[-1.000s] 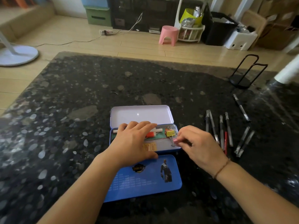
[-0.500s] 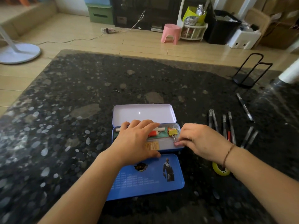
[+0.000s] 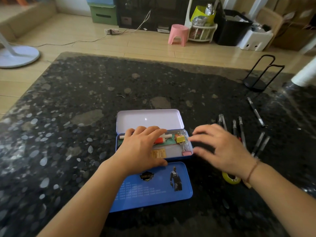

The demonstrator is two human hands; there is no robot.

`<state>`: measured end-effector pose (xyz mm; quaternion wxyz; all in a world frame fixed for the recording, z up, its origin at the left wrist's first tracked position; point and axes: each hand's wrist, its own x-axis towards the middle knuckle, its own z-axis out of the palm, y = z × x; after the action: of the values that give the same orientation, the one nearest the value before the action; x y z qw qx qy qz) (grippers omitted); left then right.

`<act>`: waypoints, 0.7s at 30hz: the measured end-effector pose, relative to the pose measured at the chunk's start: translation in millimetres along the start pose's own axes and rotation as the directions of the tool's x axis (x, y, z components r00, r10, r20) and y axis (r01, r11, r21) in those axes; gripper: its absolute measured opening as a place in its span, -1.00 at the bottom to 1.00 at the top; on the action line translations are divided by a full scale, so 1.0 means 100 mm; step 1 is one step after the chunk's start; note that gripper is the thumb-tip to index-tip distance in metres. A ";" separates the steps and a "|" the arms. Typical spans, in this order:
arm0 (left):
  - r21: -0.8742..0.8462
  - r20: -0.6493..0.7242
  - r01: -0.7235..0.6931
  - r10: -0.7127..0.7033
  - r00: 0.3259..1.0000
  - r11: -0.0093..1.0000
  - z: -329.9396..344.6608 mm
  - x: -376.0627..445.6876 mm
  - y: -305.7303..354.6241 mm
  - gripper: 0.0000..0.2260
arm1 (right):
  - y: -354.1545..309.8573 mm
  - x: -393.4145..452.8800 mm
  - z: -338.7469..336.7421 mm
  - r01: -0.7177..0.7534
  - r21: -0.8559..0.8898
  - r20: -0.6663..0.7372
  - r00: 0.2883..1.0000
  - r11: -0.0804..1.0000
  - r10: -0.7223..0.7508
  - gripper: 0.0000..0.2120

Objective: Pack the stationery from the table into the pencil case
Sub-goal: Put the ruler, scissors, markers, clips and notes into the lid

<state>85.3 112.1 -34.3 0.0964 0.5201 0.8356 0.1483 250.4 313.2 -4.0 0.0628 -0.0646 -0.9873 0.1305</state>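
A blue tin pencil case [image 3: 171,157] lies open mid-table, its white-lined lid [image 3: 149,119] tipped back and a blue printed tray [image 3: 153,187] lying in front. Inside are a white-and-red stick [image 3: 163,138], a yellow binder clip [image 3: 179,139], a pink clip [image 3: 186,153] and small yellow pieces [image 3: 159,153]. My left hand [image 3: 142,147] rests flat on the case's left half. My right hand [image 3: 222,147] hovers just right of the case, fingers spread, holding nothing. Several dark pens [image 3: 239,130] lie to the right, and a yellow tape roll [image 3: 231,179] sits under my right wrist.
One more pen [image 3: 255,111] lies farther right. A black wire stand [image 3: 261,74] sits at the table's far right corner, a white cylinder [image 3: 306,72] beside it. The dark speckled stone table [image 3: 85,117] ends at a wooden floor with a pink stool [image 3: 178,35].
My right hand has let go of the pink clip in the case's right end and drawn back to the right, fingers spreading. The left hand has stayed on the case.
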 end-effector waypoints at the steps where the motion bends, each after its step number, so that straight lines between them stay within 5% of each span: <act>1: 0.000 0.000 0.000 0.000 1.000 1.000 0.00 0.00 0.00 -0.22 | 0.08 -0.05 -0.07 -0.065 0.050 -0.098 0.993 0.997 0.069 -0.75; 3: 0.000 0.004 0.002 -0.002 1.000 1.000 0.00 0.00 0.00 -0.23 | 0.23 -0.17 -0.21 -0.189 0.037 -0.170 0.966 0.981 0.193 -0.79; 9: 0.003 0.001 0.001 -0.001 1.000 1.000 0.00 -0.01 0.01 -0.23 | 0.19 -0.47 -0.18 -0.347 -0.316 0.149 0.901 0.883 0.407 -0.76; 13: 0.000 0.013 0.005 -0.005 1.000 1.000 0.00 -0.01 0.01 -0.23 | 0.13 -0.51 -0.07 -0.432 -0.443 0.099 0.848 0.786 0.521 -0.64; 21: 0.030 0.025 0.005 -0.006 1.000 1.000 0.00 -0.02 0.02 -0.24 | 0.16 -0.45 -0.09 -0.520 -0.310 0.098 0.815 0.796 0.571 -0.85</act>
<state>88.0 111.5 -33.2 0.0992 0.5209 0.8380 0.1290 297.4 324.3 -4.8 -0.0795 -0.3430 -0.9359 0.0134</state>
